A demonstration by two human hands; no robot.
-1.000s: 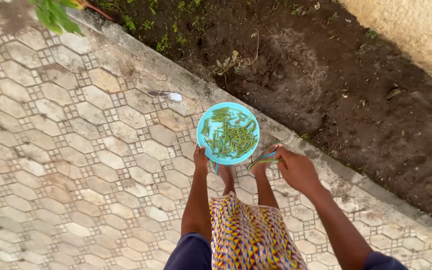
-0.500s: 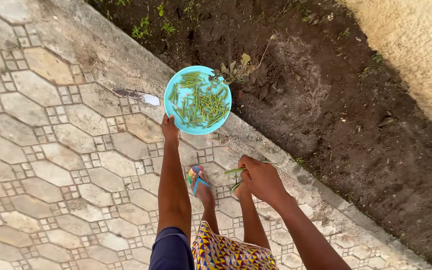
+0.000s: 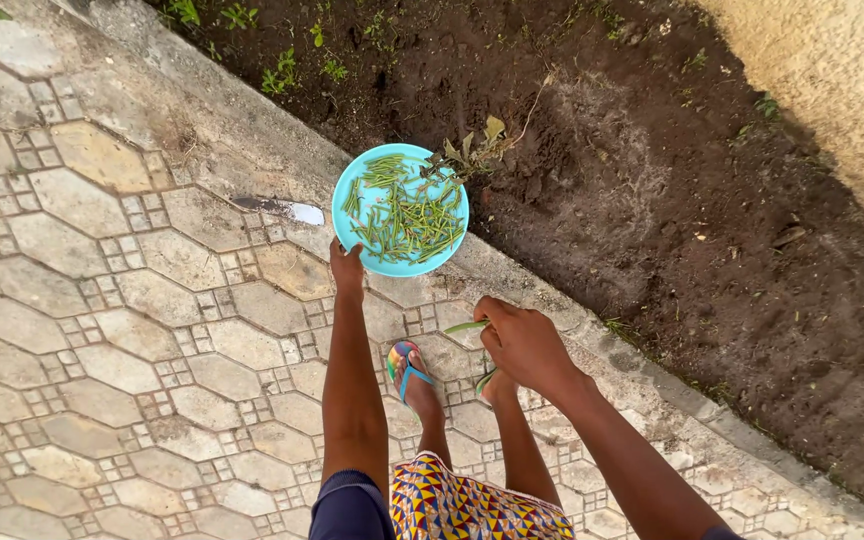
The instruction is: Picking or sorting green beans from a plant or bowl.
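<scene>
Stepped closer to soil; left hand (image 3: 345, 266) grips blue plate (image 3: 357, 250) level, right hand (image 3: 522, 343) pinches green stalk (image 3: 464, 327) ready.

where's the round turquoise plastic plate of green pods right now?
Head view, upper centre: the round turquoise plastic plate is held at its near rim by the left hand, over the concrete kerb where paving meets the dark soil bed.

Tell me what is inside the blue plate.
The blue plate, held by the left hand, holds a loose pile of thin green pods. Whatever lies beneath the pile is covered.
</scene>
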